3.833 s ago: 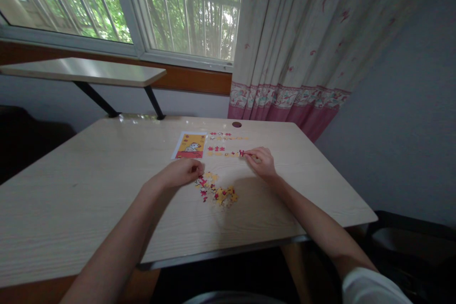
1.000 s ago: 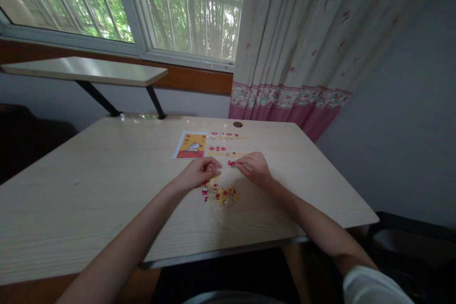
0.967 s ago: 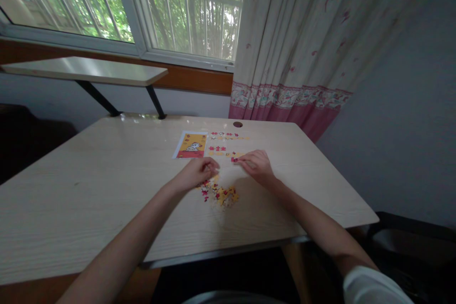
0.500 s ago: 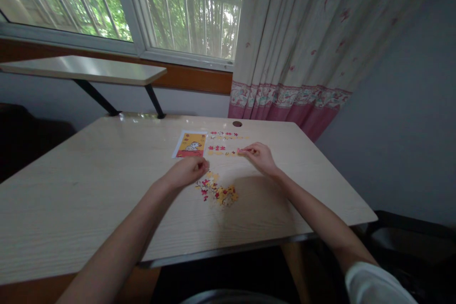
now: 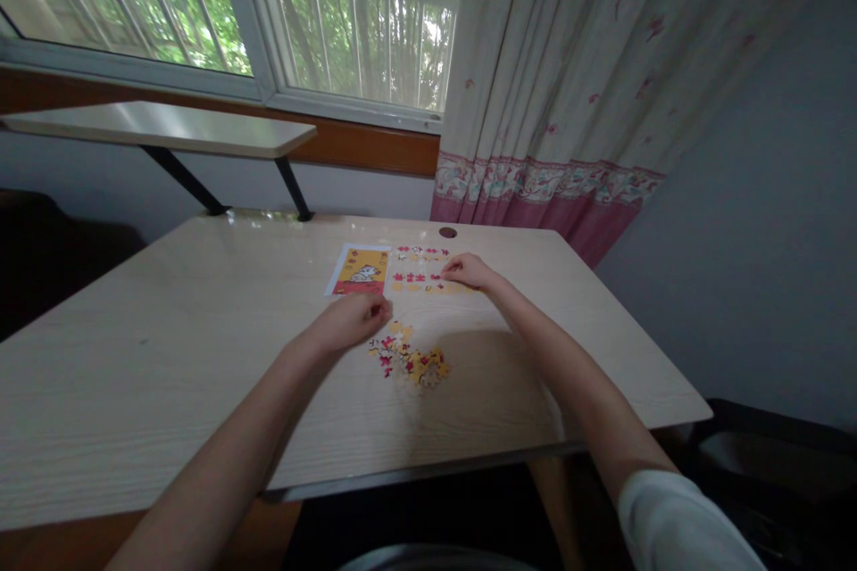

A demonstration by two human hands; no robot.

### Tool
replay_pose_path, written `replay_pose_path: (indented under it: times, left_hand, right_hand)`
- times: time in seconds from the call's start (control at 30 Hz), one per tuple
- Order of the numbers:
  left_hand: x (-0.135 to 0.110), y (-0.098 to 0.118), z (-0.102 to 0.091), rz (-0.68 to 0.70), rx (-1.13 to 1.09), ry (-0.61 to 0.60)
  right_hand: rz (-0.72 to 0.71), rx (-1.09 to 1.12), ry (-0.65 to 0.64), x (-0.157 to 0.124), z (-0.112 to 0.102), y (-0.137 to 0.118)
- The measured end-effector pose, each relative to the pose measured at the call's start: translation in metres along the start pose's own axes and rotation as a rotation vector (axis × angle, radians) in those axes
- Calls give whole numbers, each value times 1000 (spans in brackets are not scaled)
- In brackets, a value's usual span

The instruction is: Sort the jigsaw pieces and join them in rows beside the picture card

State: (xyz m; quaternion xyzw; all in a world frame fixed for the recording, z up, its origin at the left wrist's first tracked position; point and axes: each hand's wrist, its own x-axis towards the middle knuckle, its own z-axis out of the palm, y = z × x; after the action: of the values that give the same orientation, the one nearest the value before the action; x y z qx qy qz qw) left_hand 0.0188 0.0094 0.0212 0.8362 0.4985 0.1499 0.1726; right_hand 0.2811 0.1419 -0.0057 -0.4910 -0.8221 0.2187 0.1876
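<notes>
My right hand (image 5: 467,269) is pinched over the right end of a row of red puzzle pieces (image 5: 410,277), with a red puzzle piece (image 5: 436,277) at its fingertips on the table. Just below that row lie yellow puzzle pieces (image 5: 408,287). My left hand (image 5: 354,319) rests curled on the table, its fingers closed; whatever may be inside is hidden. It lies at the lower edge of a picture sheet (image 5: 360,271) showing a white animal on yellow and red. Close to its right is a loose pile of puzzle pieces (image 5: 419,363) in red, yellow and white.
Two further rows of puzzle pieces (image 5: 421,250) lie near the back of the wooden table (image 5: 201,357). A round dark cable hole (image 5: 448,233) is behind them. A raised shelf (image 5: 167,129) stands at the back left, and a curtain (image 5: 536,107) hangs behind the table.
My right hand has moved up and slightly left, from the yellow row to the end of the red row, bringing the red piece along. My left hand has stayed in place.
</notes>
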Motion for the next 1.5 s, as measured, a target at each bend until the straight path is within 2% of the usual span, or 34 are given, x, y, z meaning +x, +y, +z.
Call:
replay_pose_path:
  times: [0.37,0.57,0.77,0.9,1.03,1.27,1.5]
  left_hand:
    - [1,0,-1,-9,28,-15]
    - [0,3,-1,8,37,-18]
    - [1,0,3,81,13,-68]
    - [3,-2,6,187,21,-90]
    - [4,-3,7,213,9,-93]
    - [2,-4,10,204,-56,-72]
    - [2,4,10,212,-192,-92]
  right_hand:
    - [-53,-31,24,10,13,-10]
    - [-73,-55,47,6,10,-13]
    - [-176,-97,174,-29,4,-32]
    - [-255,-111,179,-62,3,-41]
    - [-323,-83,182,-83,9,-44]
    - [-465,-139,220,-101,29,-56]
    - [-488,-108,314,-106,36,-62]
